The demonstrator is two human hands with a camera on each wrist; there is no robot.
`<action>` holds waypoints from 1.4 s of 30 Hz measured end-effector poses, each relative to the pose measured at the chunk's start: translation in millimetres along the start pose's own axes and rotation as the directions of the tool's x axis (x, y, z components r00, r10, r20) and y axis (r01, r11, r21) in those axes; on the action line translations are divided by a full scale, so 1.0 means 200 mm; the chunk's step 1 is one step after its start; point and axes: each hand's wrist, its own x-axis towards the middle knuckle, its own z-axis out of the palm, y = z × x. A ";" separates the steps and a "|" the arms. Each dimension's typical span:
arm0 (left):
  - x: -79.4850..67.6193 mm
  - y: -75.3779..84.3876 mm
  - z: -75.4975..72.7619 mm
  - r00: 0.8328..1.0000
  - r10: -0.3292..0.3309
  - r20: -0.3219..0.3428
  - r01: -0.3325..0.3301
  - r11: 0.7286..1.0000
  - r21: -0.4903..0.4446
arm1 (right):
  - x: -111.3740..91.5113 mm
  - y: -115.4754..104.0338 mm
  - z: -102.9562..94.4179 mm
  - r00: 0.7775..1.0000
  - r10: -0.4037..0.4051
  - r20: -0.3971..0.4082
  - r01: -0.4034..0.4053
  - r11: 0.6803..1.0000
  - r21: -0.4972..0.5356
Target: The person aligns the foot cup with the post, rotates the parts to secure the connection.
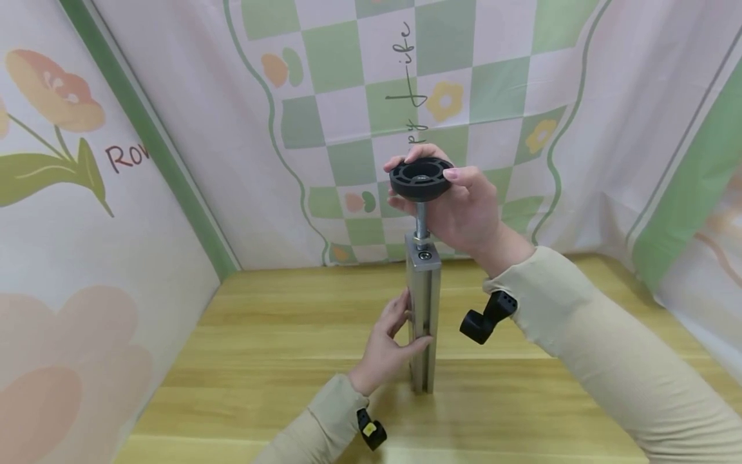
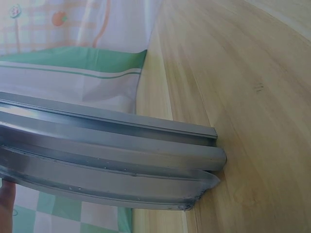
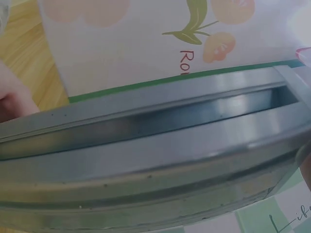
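A silver slotted aluminium profile (image 1: 426,309) stands upright on the wooden table, its lower end touching the tabletop. Around its lower half, my left hand (image 1: 382,351) grips it, thumb on the near side and fingers on the left. A metal end plate (image 1: 425,263) with a screw caps the top. From that plate rises a threaded rod (image 1: 421,219) carrying a black round levelling foot (image 1: 420,188). My right hand (image 1: 466,209) holds the foot by its rim, fingers behind it and thumb on top. Close up, the profile (image 2: 107,150) fills much of both wrist views.
Below everything lies the wood-grain table (image 1: 278,328). A patterned curtain (image 1: 324,38) hangs behind its back edge, with another printed curtain (image 1: 52,245) along the left. Small black camera mounts (image 1: 489,316) sit at both wrists.
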 end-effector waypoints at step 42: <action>0.00 0.01 0.00 0.997 -0.074 0.002 0.074 0.997 -0.013 | -0.05 -0.01 0.10 0.920 -0.285 -0.270 0.072 0.799 -0.597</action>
